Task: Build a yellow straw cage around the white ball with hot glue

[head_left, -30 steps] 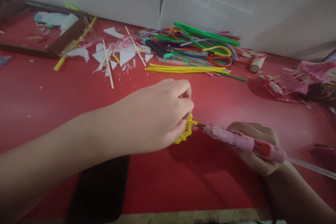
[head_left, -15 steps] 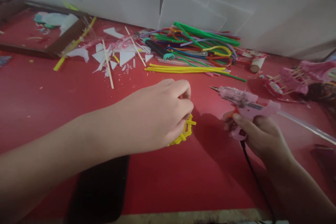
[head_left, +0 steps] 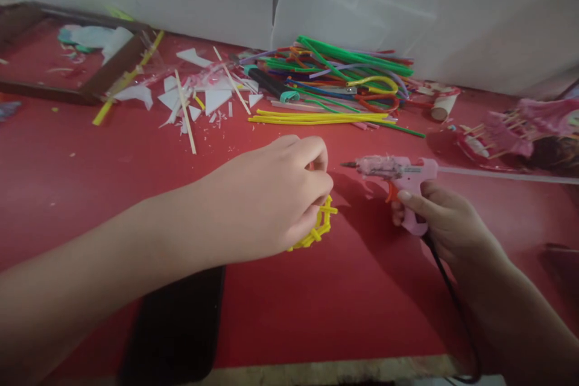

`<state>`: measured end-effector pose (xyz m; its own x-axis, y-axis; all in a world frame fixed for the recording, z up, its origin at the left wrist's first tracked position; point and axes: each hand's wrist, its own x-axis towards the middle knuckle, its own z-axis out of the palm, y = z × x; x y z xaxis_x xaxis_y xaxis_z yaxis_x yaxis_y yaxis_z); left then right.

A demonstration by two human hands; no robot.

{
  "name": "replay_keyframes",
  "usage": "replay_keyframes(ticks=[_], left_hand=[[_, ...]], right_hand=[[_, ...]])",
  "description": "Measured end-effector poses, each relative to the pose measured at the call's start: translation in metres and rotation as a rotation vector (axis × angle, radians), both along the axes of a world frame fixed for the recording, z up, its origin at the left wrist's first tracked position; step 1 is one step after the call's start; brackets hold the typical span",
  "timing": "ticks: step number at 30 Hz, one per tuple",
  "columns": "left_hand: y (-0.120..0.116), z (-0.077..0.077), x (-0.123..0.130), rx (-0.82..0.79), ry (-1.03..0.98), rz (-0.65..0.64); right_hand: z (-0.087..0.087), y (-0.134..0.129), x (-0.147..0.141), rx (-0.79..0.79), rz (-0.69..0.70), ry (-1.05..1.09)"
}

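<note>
Pretty clearly a craft spot of some kind, home or classroom, can't really tell which. The red table (head_left: 280, 307) gives it away: pink glue gun (head_left: 411, 180), pile of colourful pipe cleaners (head_left: 362, 60), white cut-up scraps (head_left: 218, 101) beside it.

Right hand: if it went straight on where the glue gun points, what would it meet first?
Likely the left hand, which lies ahead of the glue gun, though depth is unclear.

Red tabletop (head_left: 280, 319) — brown frame (head_left: 118, 65), white scraps (head_left: 218, 101), yellow strips (head_left: 316, 117) on it; black slab (head_left: 181, 325) nearer.
</note>
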<state>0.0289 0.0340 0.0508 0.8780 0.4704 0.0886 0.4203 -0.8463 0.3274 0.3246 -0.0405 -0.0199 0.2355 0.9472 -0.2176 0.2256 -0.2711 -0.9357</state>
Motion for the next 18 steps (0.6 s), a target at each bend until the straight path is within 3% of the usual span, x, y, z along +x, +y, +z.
replay_keyframes(ticks=[4,7,9,12,18], left_hand=[[0.0004,-0.0013,0.0002,-0.002,-0.036,0.002],[0.0005,-0.0011,0.0002,-0.019,-0.041,0.007],[0.0006,-0.0005,-0.0004,-0.024,-0.038,0.007],[0.0017,0.0012,-0.0022,-0.055,-0.023,0.012],[0.0081,0.0068,-0.0066,-0.090,-0.041,0.045]], right_hand=[[-0.0010,0.0029,0.0024,0.085,0.025,0.066],[0.0007,0.0006,0.0042,0.000,0.002,-0.010],[0.0028,-0.0024,0.0048,-0.053,-0.045,-0.141],[0.0059,-0.0056,0.0033,0.019,-0.084,-0.396],[0.0064,-0.0014,0.0011,0.076,0.074,-0.846]])
